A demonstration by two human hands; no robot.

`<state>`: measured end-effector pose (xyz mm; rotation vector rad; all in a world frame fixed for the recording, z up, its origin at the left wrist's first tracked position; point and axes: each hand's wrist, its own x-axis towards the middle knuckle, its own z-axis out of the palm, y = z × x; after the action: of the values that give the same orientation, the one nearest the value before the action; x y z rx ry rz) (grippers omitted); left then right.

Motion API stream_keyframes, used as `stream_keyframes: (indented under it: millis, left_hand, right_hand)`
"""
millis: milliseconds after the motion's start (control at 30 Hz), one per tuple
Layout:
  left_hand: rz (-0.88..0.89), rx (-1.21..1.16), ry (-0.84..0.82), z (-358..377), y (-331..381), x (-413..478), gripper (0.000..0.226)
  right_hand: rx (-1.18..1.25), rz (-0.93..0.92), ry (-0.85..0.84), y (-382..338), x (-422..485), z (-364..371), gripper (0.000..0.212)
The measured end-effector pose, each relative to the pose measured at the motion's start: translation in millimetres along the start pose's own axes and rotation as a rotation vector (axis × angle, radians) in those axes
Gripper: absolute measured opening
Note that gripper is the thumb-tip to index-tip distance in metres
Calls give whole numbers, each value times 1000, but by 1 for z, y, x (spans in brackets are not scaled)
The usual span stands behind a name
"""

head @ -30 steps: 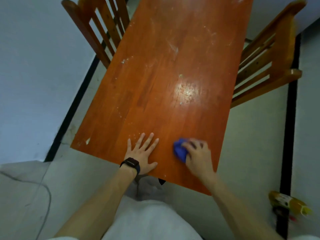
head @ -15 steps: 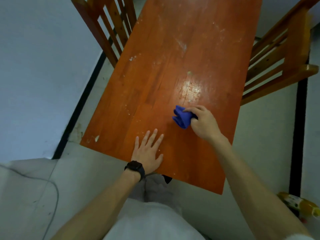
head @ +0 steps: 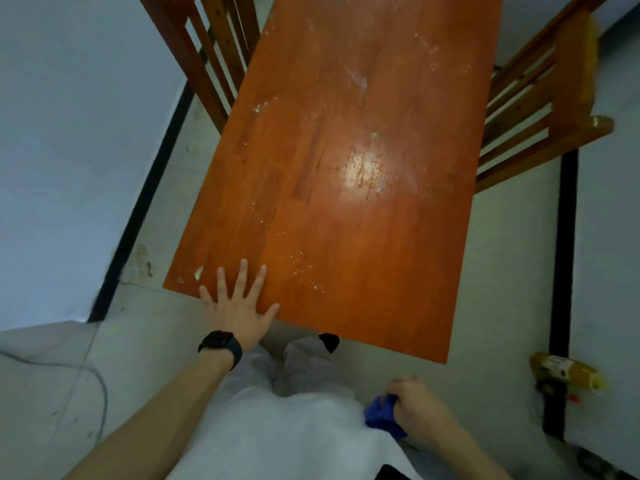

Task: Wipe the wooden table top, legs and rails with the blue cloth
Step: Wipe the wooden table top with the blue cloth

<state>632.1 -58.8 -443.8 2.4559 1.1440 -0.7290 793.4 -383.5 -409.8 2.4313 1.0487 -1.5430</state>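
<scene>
blue cloth (head: 381, 412) bunched inside right hand (head: 420, 408) fingers (head: 398, 388), off the table (head: 346, 220).

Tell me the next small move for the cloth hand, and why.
Probably lift the right hand with the blue cloth up onto the table top and wipe the white specks beside the left hand. The cloth is off the table, below its near edge, and specks show on the wood.

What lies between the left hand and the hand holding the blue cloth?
Head view: the person's grey trouser legs lie between the left hand, flat on the table, and the right hand gripping the blue cloth.
</scene>
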Motion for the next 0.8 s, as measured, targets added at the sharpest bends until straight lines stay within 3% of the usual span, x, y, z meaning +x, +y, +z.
stream_keyframes:
  millis: [67, 200, 300, 467, 567, 700, 800]
  left_hand:
    - [18, -11, -8, -1, 0, 2, 82]
    - [45, 15, -35, -4, -6, 0, 82]
    - [85, 68, -63, -9, -14, 1, 82]
    - [179, 32, 12, -14, -38, 4, 78]
    - [174, -53, 92, -15, -59, 4, 79]
    - [124, -17, 139, -16, -101, 6, 83]
    - [119, -29, 69, -15, -129, 13, 80]
  right_hand:
    - [74, 62, 62, 2, -6, -23, 28]
    - [118, -79, 526, -42, 21, -88, 45]
    - [166, -75, 687, -90, 63, -136, 42]
    - [219, -74, 552, -152, 116, -122, 60]
    - [36, -26, 518, -168, 113, -74, 65]
    - [-124, -52, 402, -148, 69, -19, 47]
    - [-170, 152, 162, -118, 40, -11, 37]
